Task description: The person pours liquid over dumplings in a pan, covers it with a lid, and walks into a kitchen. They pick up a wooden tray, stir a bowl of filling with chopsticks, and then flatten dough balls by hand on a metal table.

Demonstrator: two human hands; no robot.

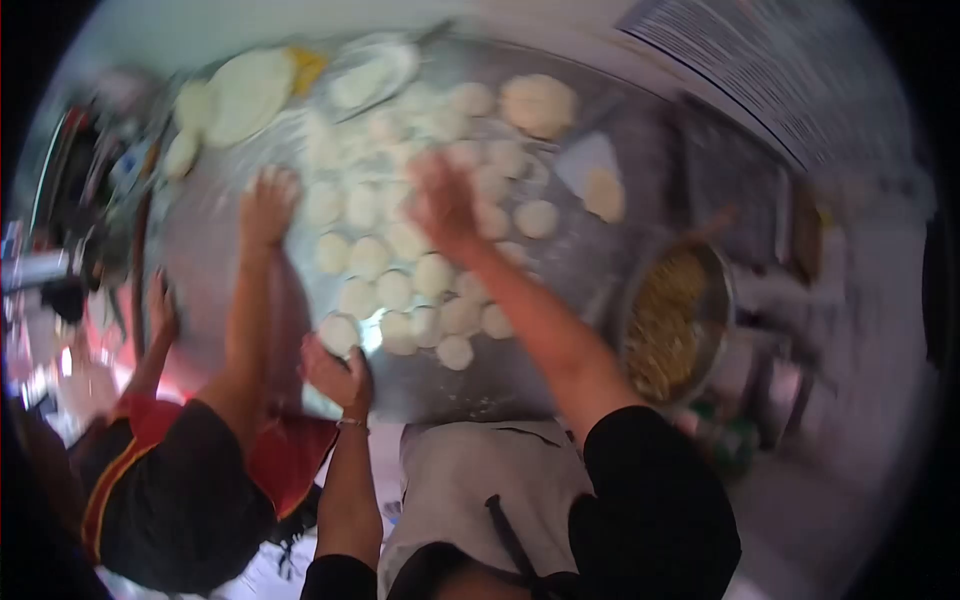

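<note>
Many round, pale dough pieces [433, 274] cover the middle of the metal table [400, 385]. My left hand [338, 375], with a bracelet at the wrist, is at the near left edge of the dough; one round dough piece [339, 335] rests against its fingers. Over the far part of the dough is my right hand [442, 200], blurred by motion; whether its fingers hold anything cannot be made out.
A co-worker at the left has one hand [269, 205] on the table and another [161, 305] near its left edge. A bowl of food [665, 325] stands right. Larger dough [539, 105], a white scraper [588, 165] and a floury dish [372, 75] lie farther back.
</note>
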